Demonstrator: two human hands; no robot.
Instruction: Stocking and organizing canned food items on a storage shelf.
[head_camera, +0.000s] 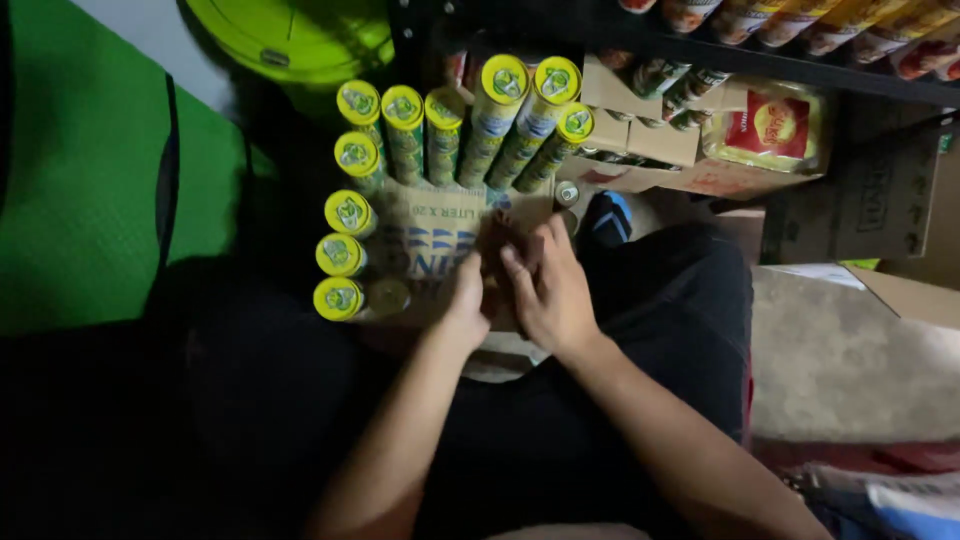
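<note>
Cardboard box (430, 240), open on the floor before the person's knees, holds yellow-lidded tubes (405, 135) lined along its far and left walls. Both hands meet at its near edge: left hand (465, 300) and right hand (550, 290), fingers loosely curled; whether either grip pinches anything I cannot tell.

Cardboard sheet (430, 235) on lap carries 11 yellow-capped tubes (404, 125) ranged along its left and far edges.
</note>
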